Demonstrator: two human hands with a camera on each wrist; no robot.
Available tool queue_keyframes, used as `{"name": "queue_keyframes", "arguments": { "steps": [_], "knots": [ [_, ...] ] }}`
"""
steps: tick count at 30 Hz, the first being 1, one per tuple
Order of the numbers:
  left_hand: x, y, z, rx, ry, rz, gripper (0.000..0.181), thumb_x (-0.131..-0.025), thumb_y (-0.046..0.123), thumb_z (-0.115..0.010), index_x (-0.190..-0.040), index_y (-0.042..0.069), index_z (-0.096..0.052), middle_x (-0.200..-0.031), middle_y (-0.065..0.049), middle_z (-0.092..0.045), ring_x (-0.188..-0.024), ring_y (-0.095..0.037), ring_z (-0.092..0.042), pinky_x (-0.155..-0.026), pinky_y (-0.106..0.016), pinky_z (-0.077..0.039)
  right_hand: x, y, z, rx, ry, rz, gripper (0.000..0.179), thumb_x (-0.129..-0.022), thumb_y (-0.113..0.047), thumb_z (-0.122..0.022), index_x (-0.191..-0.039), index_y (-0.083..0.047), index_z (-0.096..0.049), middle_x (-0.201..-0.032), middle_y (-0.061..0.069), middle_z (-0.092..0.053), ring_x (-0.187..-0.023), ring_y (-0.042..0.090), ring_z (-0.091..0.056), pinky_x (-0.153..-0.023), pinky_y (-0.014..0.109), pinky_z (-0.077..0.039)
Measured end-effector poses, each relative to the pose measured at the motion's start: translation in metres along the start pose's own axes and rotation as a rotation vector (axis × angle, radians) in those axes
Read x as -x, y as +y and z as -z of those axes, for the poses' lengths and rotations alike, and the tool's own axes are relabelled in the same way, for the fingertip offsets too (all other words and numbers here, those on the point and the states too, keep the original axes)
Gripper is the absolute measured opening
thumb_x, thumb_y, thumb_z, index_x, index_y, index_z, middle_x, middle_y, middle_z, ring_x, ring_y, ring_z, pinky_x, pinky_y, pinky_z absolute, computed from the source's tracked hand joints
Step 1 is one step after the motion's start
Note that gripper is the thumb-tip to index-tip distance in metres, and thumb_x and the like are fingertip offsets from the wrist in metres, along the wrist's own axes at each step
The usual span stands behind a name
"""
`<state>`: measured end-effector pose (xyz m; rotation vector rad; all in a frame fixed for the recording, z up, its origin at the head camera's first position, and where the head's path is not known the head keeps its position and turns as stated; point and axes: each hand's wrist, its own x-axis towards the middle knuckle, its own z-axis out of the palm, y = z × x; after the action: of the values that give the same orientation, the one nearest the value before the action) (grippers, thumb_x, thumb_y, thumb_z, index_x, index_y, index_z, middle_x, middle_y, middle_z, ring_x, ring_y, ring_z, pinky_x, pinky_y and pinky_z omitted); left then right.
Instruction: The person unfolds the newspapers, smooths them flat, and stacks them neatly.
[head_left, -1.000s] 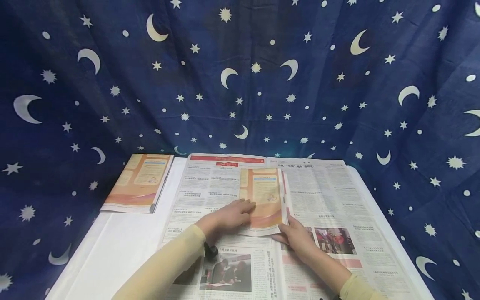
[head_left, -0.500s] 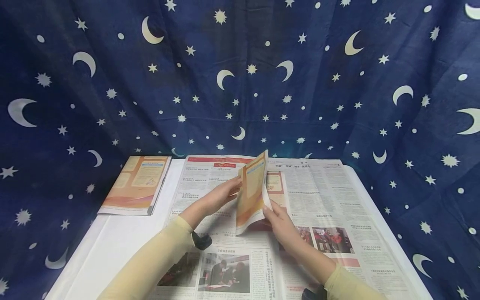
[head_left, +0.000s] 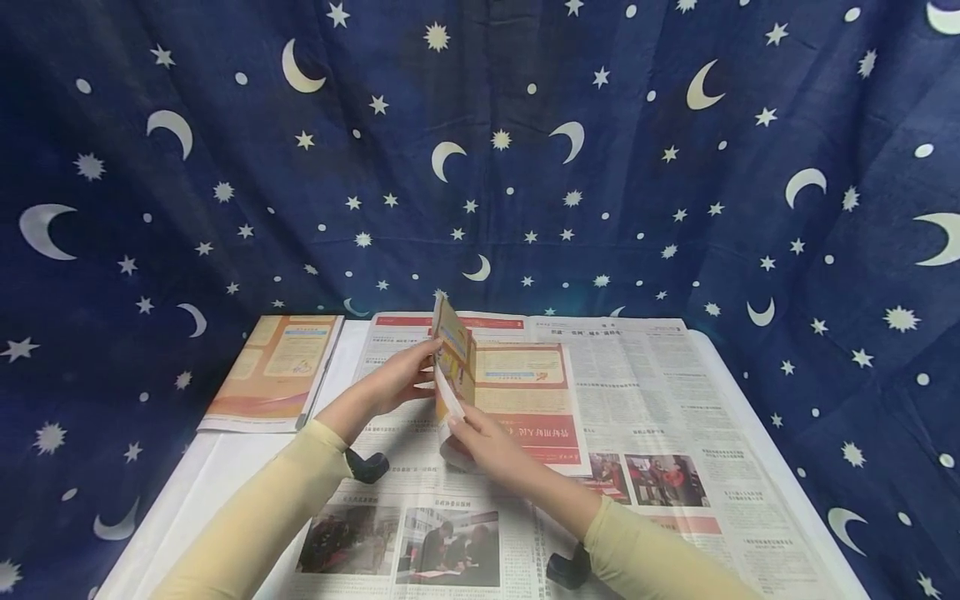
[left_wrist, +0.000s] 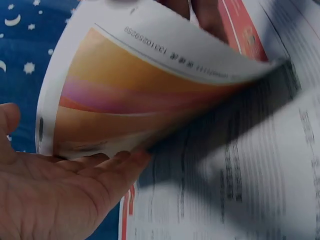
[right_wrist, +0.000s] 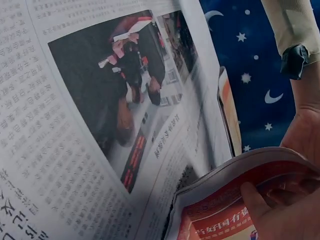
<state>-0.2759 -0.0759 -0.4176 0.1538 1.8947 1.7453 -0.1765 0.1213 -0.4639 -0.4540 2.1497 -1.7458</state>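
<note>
- A dark blue curtain (head_left: 637,179) hangs behind (pale moons, stars and dots all over).
- A white table (head_left: 183,496) stands before it.
- Orange-printed folded paper (head_left: 270,367) lies far left.
- A spread newspaper (head_left: 637,396) covers much of the tabletop.

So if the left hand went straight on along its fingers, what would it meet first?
Most likely the raised printed pages: the left hand's fingertips point right at them and look to be at or touching them, though the exact gap is hard to judge.
</note>
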Motion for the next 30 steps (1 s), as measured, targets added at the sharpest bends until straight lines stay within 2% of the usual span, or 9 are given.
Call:
{"name": "queue_keyframes", "arguments": {
  "steps": [2,4,8,11,14,17,23,26,30],
  "knots": [
    [0.001,-0.004,0.008,-0.02,0.017,0.01,0.067,-0.109,0.046,-0.041,-0.162,0.01,-0.024,-0.161,-0.02,-0.035,-0.143,-0.042,-0.041,-0.111,-0.055,-0.042,-0.001,0.003,-0.001,0.03,0.004,-0.016,0.054,-0.109,-0.042,-0.045,-0.16,-0.026,-0.038,-0.165,0.007,-0.033,-0.145,0.034,-0.04,-0.115,0.056,-0.036],
    [0.001,-0.008,0.015,-0.038,0.033,0.016,0.063,-0.109,0.04,-0.043,-0.161,0.01,-0.026,-0.155,-0.021,-0.041,-0.137,-0.041,-0.049,-0.106,-0.052,-0.049,-0.001,0.008,0.003,0.053,0.029,-0.033,0.054,-0.108,-0.042,-0.047,-0.159,-0.025,-0.04,-0.163,0.007,-0.036,-0.144,0.034,-0.041,-0.116,0.059,-0.033],
    [0.003,-0.016,0.029,-0.037,0.052,0.019,0.056,-0.107,0.024,-0.045,-0.158,0.007,-0.029,-0.139,-0.025,-0.055,-0.115,-0.034,-0.066,-0.09,-0.045,-0.059,0.002,0.02,0.021,0.041,0.105,-0.064,0.056,-0.107,-0.033,-0.051,-0.158,-0.013,-0.041,-0.158,0.018,-0.042,-0.139,0.041,-0.046,-0.113,0.06,-0.037],
    [0.006,-0.023,0.04,-0.069,0.074,0.022,0.056,-0.107,0.017,-0.043,-0.159,0.005,-0.027,-0.131,-0.024,-0.058,-0.107,-0.029,-0.069,-0.085,-0.042,-0.061,0.007,0.028,0.046,0.078,0.193,-0.102,0.057,-0.106,-0.03,-0.054,-0.157,-0.007,-0.039,-0.158,0.021,-0.041,-0.141,0.044,-0.042,-0.113,0.058,-0.038],
    [0.009,-0.032,0.049,-0.122,0.094,0.03,0.057,-0.107,0.014,-0.041,-0.161,0.004,-0.023,-0.129,-0.024,-0.06,-0.104,-0.029,-0.069,-0.084,-0.042,-0.061,0.014,0.035,0.076,0.176,0.289,-0.167,0.062,-0.105,-0.033,-0.056,-0.158,-0.008,-0.036,-0.159,0.02,-0.038,-0.146,0.044,-0.034,-0.118,0.06,-0.029],
    [0.012,-0.042,0.056,-0.167,0.126,0.038,0.059,-0.106,0.011,-0.042,-0.161,0.003,-0.021,-0.127,-0.023,-0.061,-0.101,-0.028,-0.07,-0.083,-0.042,-0.061,0.021,0.045,0.107,0.208,0.356,-0.245,0.069,-0.104,-0.035,-0.055,-0.161,-0.006,-0.028,-0.162,0.023,-0.032,-0.149,0.045,-0.028,-0.118,0.06,-0.026],
    [0.01,-0.063,0.065,-0.228,0.19,0.056,0.068,-0.103,0.008,-0.046,-0.163,0.002,-0.015,-0.13,-0.026,-0.06,-0.096,-0.027,-0.071,-0.081,-0.041,-0.061,0.038,0.055,0.148,0.066,0.428,-0.359,0.074,-0.107,-0.027,-0.049,-0.163,0.0,-0.009,-0.163,0.031,-0.019,-0.149,0.049,-0.023,-0.119,0.059,-0.026],
    [0.008,-0.072,0.065,-0.261,0.227,0.078,0.07,-0.102,0.01,-0.049,-0.163,0.003,-0.016,-0.134,-0.025,-0.058,-0.097,-0.027,-0.071,-0.082,-0.04,-0.061,0.043,0.056,0.157,-0.024,0.454,-0.375,0.075,-0.107,-0.024,-0.049,-0.163,0.001,-0.005,-0.162,0.031,-0.02,-0.148,0.048,-0.025,-0.119,0.057,-0.028],
    [0.006,-0.08,0.062,-0.272,0.264,0.095,0.071,-0.101,0.011,-0.051,-0.163,0.005,-0.018,-0.139,-0.025,-0.055,-0.103,-0.029,-0.069,-0.083,-0.04,-0.06,0.041,0.058,0.16,-0.134,0.481,-0.395,0.076,-0.107,-0.024,-0.05,-0.163,-0.001,-0.004,-0.162,0.03,-0.022,-0.147,0.044,-0.031,-0.115,0.051,-0.039]
  ]
}}
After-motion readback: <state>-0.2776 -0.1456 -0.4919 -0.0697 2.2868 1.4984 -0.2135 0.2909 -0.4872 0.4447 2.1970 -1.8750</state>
